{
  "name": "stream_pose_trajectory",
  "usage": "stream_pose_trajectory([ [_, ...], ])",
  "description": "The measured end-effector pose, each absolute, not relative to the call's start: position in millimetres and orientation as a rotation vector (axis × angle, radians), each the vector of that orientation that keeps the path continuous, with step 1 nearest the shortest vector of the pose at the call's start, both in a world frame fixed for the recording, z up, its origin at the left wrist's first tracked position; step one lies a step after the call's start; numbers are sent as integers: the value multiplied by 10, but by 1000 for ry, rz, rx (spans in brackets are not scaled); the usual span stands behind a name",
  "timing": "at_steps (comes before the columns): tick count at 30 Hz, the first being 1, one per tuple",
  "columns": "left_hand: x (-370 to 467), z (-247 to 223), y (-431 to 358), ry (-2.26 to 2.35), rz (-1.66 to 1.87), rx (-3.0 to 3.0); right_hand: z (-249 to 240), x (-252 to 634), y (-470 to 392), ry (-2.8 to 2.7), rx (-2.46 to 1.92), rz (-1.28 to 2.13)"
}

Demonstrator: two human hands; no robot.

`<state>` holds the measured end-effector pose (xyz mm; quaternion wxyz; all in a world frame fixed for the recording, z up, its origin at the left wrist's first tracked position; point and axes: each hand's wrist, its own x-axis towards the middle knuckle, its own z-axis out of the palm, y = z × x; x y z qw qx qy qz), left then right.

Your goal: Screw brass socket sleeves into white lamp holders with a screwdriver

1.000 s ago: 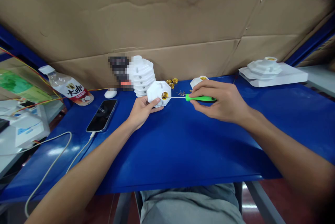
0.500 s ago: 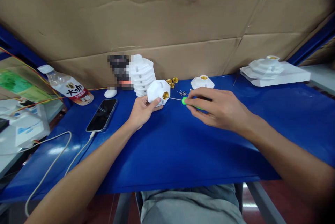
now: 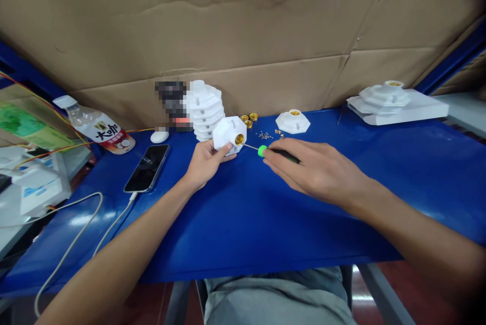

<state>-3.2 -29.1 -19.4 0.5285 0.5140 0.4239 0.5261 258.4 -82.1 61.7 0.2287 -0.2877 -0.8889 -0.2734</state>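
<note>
Left hand [image 3: 204, 164]: we grasp the white octagonal lamp holder [image 3: 228, 129] over the tabletop [image 3: 228, 224], before the stacked lamp holders [image 3: 205, 107].
Gold socket [image 3: 239, 139]: we judge screw-driving in hand.
Screwdriver [image 3: 262, 151]: shaft at socket; next calls for steady alignment.
Right hand [image 3: 322, 168]: gripping screwdriver; lower, nearer lamp holder than a second ago.

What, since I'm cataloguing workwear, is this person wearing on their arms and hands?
The left hand and right hand are gloveless. The left forearm and right forearm show no sleeve, watch or bracelet within view.
</note>
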Motion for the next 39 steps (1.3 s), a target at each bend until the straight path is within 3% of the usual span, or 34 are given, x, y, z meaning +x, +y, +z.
stream_pose_trajectory([
  [3, -34, -196, -292, 999, 1242, 1236, 625, 2577, -834, -2365, -825, -799],
  [8, -50, -219, -272, 993, 1238, 1234, 655, 2543, -828, -2399, -856, -512],
  [14, -46, -215, -272, 991, 1247, 1237, 592, 2520, -836, -2281, -851, -637],
  [18, -48, -221, -266, 1003, 1254, 1223, 605, 2514, -830, -2328, -828, -428],
  [24, -33, -212, -273, 990, 1257, 1213, 559, 2491, -830, -2208, -834, -755],
  [29, -26, -193, -286, 1004, 1259, 1203, 548, 2508, -803, -2272, -822, -441],
  [34, -30, -195, -281, 1006, 1266, 1202, 530, 2530, -747, -2170, -869, -646],
  [39, -31, -191, -283, 1009, 1258, 1196, 507, 2541, -728, -2184, -853, -385],
])
